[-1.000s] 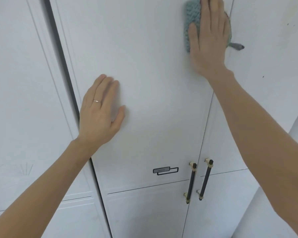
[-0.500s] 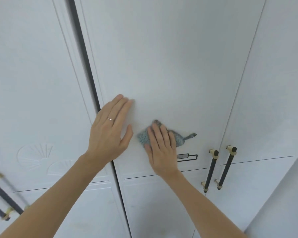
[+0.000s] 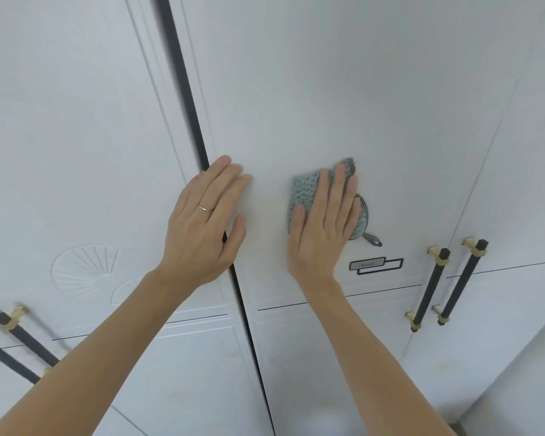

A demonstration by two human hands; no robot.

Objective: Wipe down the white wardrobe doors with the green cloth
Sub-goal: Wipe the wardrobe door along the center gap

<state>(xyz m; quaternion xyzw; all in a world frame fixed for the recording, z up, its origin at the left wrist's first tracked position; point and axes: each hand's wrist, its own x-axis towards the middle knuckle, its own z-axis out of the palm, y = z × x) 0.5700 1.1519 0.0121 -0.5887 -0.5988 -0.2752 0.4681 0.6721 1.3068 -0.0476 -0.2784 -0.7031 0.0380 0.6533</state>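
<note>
The right hand (image 3: 320,225) has swung round since half a second ago: then its fingers leaned up and left over the green cloth (image 3: 309,196), now they run nearly straight up the wardrobe door (image 3: 312,89), and the cloth has turned with them. A second back that same hand was high up at the top of the door, so it has come right down to the lower part of the panel.

The cloth lies flat on the white door, just above the small nameplate (image 3: 375,265), well left of the two black handles (image 3: 450,284). Its long axis now stands roughly upright, where before it lay more sideways. The dark-edged hanging loop (image 3: 372,240) trails off the lower right corner, pointing down and right.

Right hand: palm flat on the cloth, fingers straight and close together, a spread grip that presses rather than pinches, thumb out to the left. Forearm rises from lower right.

Left hand (image 3: 205,221) is flat on the door beside the dark gap (image 3: 183,83), fingers straight and together, a ring (image 3: 205,208) showing, thumb pointing towards the cloth. It holds nothing, and has stayed put.
</note>
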